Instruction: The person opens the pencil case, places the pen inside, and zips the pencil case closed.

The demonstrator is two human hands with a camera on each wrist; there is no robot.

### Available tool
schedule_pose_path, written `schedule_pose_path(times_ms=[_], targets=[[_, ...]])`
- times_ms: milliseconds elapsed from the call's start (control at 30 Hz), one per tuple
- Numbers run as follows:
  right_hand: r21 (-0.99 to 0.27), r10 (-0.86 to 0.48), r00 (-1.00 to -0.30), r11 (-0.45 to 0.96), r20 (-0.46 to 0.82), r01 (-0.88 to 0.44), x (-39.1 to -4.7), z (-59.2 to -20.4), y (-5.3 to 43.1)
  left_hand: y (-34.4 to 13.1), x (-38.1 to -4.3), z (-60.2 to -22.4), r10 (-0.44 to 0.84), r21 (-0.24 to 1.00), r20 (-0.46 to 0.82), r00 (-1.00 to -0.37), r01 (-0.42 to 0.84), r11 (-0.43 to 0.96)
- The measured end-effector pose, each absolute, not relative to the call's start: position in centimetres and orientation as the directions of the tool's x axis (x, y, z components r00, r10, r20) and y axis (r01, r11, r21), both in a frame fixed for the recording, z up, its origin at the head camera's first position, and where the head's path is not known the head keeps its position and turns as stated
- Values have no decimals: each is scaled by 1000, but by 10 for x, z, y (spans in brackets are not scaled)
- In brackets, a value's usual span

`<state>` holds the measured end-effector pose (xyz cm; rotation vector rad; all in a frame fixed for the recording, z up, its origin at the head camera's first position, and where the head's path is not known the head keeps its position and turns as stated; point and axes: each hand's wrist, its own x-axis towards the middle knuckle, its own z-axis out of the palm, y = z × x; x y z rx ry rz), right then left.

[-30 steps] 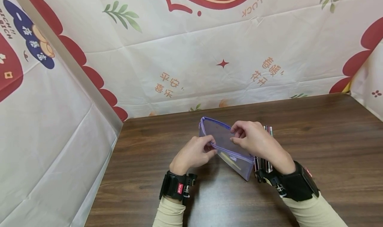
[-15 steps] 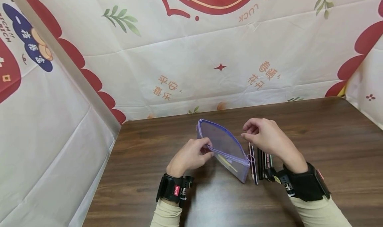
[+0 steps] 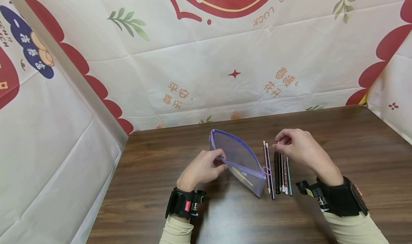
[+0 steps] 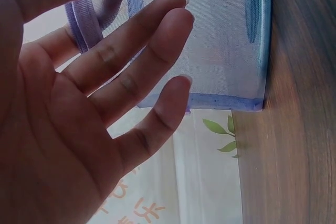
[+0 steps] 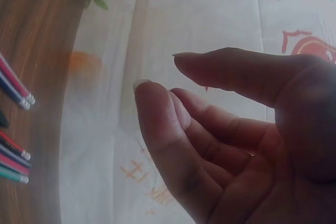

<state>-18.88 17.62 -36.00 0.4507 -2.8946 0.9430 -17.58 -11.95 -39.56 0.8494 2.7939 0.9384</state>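
A purple mesh zip pouch (image 3: pixel 236 149) stands tilted on the table with its mouth spread. My left hand (image 3: pixel 200 169) pinches the near zip edge between thumb and index finger; in the left wrist view its other fingers (image 4: pixel 168 35) extend loosely beside the mesh. Through the pouch wall shows a slim yellow thing (image 3: pixel 242 176). My right hand (image 3: pixel 300 149) hovers over the far ends of several pencils and dark pens (image 3: pixel 284 176), thumb and fingertips apart, holding nothing. Two more pencils (image 3: pixel 269 170) lie between that group and the pouch.
The brown wooden table (image 3: pixel 154 201) runs back to a printed white cloth (image 3: pixel 199 76) hanging behind it. Another cloth panel (image 3: pixel 64 158) rises along the left side. Black camera straps (image 3: pixel 342 197) sit on both wrists.
My right hand has drawn away from the pouch mouth to the right, over the pencils, which are now more visible. The left hand keeps its pinch on the pouch.
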Motion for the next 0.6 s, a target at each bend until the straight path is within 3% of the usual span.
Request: schedule_pose_path(times_ms=[367,600], targets=[[-590,-197,-979,785,55,-191,-196,-368,190,-120,-175,-396,525,560,118,-843,493,666],[-612,-188,-979,785,-83,-99,-203,-377,201,-118,-175,-396,526,564,115,-842,492,664]])
